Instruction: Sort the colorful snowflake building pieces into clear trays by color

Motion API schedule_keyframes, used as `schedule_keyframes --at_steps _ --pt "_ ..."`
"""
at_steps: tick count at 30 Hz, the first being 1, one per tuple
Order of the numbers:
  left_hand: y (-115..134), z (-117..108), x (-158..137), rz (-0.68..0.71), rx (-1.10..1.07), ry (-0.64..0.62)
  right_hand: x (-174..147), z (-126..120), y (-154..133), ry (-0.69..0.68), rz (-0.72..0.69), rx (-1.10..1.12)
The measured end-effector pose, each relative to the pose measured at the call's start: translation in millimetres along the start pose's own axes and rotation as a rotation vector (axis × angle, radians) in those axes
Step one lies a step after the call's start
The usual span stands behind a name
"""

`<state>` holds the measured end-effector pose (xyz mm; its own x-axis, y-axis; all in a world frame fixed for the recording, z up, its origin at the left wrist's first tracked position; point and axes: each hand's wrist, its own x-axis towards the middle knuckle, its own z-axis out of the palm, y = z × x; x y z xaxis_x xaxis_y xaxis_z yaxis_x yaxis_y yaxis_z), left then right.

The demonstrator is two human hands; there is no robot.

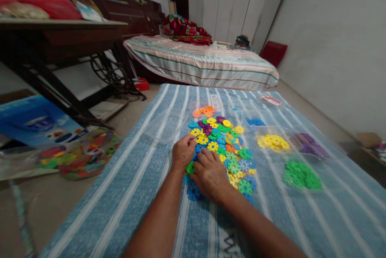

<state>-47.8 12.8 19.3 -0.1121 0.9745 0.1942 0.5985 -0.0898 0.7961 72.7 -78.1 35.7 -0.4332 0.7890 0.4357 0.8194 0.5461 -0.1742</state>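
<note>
A mixed pile of flower-shaped plastic discs in yellow, blue, green, purple and orange lies loose on the striped cloth. At its left edge is my left hand, thumb and fingertips pinched together; whatever may be between them is hidden. My right hand rests palm down over the near left part of the pile, its fingers slightly apart and bent onto the discs. Blue discs show beside the right wrist, and a green disc lies between the two hands.
Clear containers on the right hold yellow discs, purple discs, green discs and blue discs. Orange discs sit at the far side. A clear lid-like piece lies left. Beyond stand a bed and a sewing-machine table.
</note>
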Motion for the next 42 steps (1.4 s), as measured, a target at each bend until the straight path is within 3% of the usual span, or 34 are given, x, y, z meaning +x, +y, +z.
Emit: schedule_keyframes --at_steps 13,16,21,26,29,32,37,42 --pt "-4.9 -0.1 5.5 -0.003 -0.035 0.009 -3.5 1.4 8.6 0.093 -0.053 0.045" --pt "-5.2 0.8 3.4 0.006 -0.036 0.020 -7.5 -7.1 15.1 0.195 -0.033 0.085" --pt "-4.3 0.9 0.0 0.019 -0.036 0.027 -31.1 -53.5 51.0 0.406 0.031 -0.024" --pt "-3.6 1.5 -0.5 0.019 -0.010 0.030 -89.2 -115.5 109.7 0.536 0.306 -0.462" --pt "-3.1 2.3 -0.2 0.015 0.009 0.030 -118.0 -127.9 126.8 0.546 0.399 -0.591" --pt "-2.2 2.1 -0.6 0.012 0.016 0.033 -123.9 -112.8 112.9 0.514 0.357 -0.467" --pt "-1.2 -0.3 -3.6 0.026 0.014 0.034 -98.9 -63.8 51.8 0.314 0.214 -0.113" --pt "-1.7 -1.4 -5.2 0.024 -0.005 0.027 -81.7 -35.5 17.9 0.162 0.280 -0.065"
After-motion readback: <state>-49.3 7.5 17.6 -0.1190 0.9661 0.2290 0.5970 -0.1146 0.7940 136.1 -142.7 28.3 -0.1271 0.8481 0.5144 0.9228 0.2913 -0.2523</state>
